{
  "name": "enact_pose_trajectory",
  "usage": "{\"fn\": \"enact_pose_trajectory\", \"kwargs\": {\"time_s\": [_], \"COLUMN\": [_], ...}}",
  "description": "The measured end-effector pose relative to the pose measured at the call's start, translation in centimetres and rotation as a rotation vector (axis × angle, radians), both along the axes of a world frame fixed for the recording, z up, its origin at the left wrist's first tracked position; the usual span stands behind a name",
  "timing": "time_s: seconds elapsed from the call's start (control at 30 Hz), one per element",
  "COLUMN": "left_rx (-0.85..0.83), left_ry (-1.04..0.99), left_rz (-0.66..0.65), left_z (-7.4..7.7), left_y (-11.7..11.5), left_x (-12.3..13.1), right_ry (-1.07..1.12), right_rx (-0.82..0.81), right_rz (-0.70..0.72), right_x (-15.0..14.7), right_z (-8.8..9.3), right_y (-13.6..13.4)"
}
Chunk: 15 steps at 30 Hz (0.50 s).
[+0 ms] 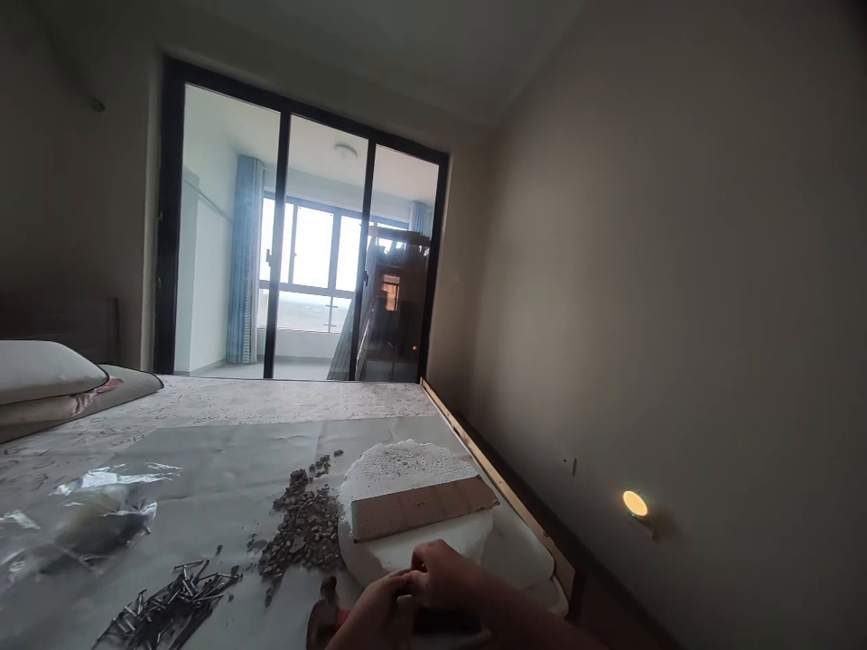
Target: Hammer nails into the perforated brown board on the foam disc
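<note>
My left hand (379, 607) and my right hand (443, 573) meet at the bottom middle, fingers closed together. Whatever they pinch is hidden or too small to make out. Just beyond them a flat reddish-brown board (426, 507) lies across a white foam-like block (396, 462) with a crumbled far surface. A brown object, perhaps a hammer head (323, 614), shows beside my left hand, with something pink-red next to it. Left of the block spreads a heap of grey-brown chips (302, 524). A pile of nails (177, 603) lies nearer the left.
Clear plastic wrapping (105, 519) lies at the left on a grey sheet (217, 451) over a bed. Pillows (47, 372) rest at the far left. A wooden edge rail (494, 460) runs along the right, beside a wall with a lit night light (635, 504). Sliding glass doors (318, 244) stand beyond.
</note>
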<state>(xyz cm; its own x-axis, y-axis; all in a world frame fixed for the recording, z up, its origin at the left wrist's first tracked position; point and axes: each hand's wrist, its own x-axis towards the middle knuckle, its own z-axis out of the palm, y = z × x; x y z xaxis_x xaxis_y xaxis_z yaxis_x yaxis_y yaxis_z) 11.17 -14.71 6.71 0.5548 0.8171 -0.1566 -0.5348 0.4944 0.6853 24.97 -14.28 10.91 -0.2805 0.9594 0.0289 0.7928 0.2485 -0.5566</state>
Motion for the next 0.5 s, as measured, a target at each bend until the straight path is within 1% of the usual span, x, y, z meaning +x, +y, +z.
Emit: {"fn": "enact_pose_trajectory", "kwargs": {"time_s": [0.1,0.23,0.37,0.5], "left_rx": [0.012,0.042,0.006,-0.025], "left_ry": [-0.034,-0.026,0.011,0.049], "left_rz": [0.004,-0.013,-0.088,-0.048], "left_z": [0.6,1.4,2.1,3.7], "left_y": [-1.4,-2.7,-2.5,-1.6], "left_x": [-1.0,-2.1,-1.7,-0.7], "right_ry": [-0.008,0.096,0.260,0.423], "right_rx": [0.013,-0.052,-0.068,-0.029], "right_rz": [-0.029,-0.052,-0.108,-0.099], "right_x": [-0.6,-1.1,-1.1,-0.9], "right_z": [0.5,0.6,0.0,-0.1], "right_y": [-1.0,-2.0,-2.1,-0.8]}}
